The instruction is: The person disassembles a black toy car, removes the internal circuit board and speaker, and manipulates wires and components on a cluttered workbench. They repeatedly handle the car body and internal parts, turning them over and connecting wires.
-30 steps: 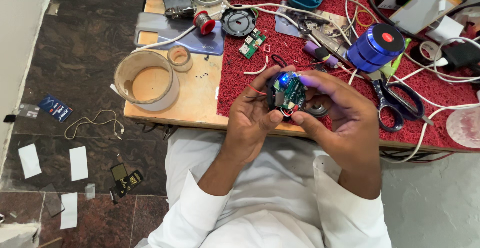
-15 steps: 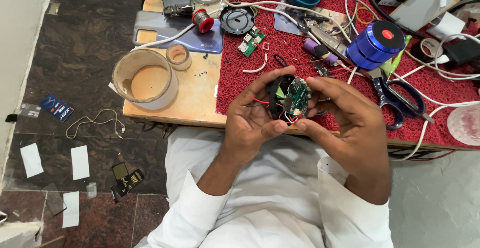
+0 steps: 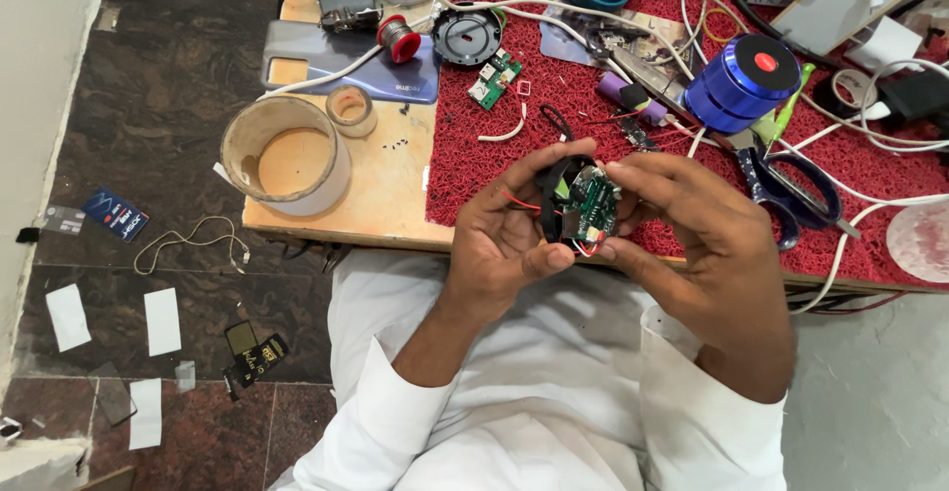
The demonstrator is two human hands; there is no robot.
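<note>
On the far left of the wooden table point(image 3: 395, 209) sits a wide tape roll point(image 3: 287, 155). Over the table's near edge, the left hand point(image 3: 509, 234) grips a small round black housing point(image 3: 554, 199) with red wires. Pressed against it is a green circuit board point(image 3: 591, 206), pinched by the fingers of the right hand point(image 3: 707, 244). Behind, on a red mat point(image 3: 474, 155), stands a blue cylindrical speaker point(image 3: 741, 81), with scissors point(image 3: 791, 189) just beside the right hand.

A wooden bench point(image 3: 390, 179) carries a red bristly mat point(image 3: 554, 105) (strewn with wires), a wide tape ring point(image 3: 287, 155), a smaller tape roll point(image 3: 350, 107) and a blue phone point(image 3: 341, 68). Paper scraps point(image 3: 163, 321) litter the stone floor point(image 3: 168, 76).
</note>
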